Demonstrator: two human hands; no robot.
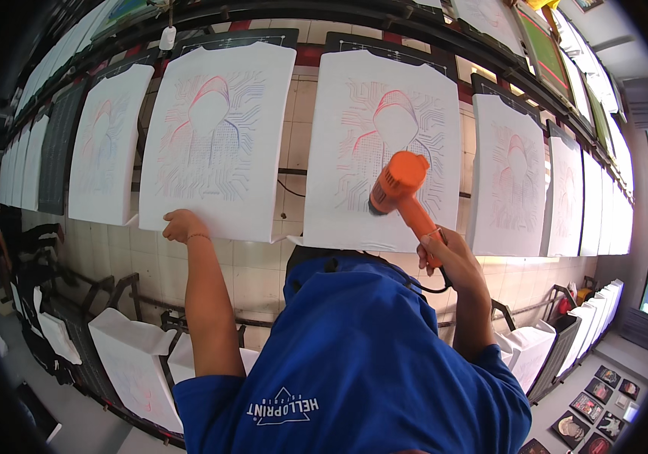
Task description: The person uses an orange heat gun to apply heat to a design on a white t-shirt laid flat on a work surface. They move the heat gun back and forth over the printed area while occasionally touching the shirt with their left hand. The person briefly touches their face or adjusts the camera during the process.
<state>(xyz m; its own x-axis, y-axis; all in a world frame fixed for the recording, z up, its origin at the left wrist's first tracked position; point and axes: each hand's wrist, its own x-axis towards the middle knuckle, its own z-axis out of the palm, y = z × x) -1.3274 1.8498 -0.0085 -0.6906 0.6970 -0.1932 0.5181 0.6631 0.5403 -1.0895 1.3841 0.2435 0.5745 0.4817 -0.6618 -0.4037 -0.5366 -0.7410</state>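
Note:
My right hand [453, 257] is wrapped round the handle of an orange heat gun [403, 181]. The gun's dark nozzle points down and left, over the lower part of a white T-shirt [331, 166] stretched on a dark board. A red-and-blue line print of a hooded figure is on that shirt, partly covered by the gun. Left of it, a second white T-shirt [157, 181] bears the same print. At this one's lower hem is my left hand [185, 225], its fingers curled; whether they grip the cloth is hidden.
More printed shirts on boards line the row, including one at the left [108, 204] and one at the right [490, 197]. Dark metal rails [263, 17] run behind them. A lower row of draped boards [127, 340] stands behind my arms. The gun's black cable [439, 290] loops by my waist.

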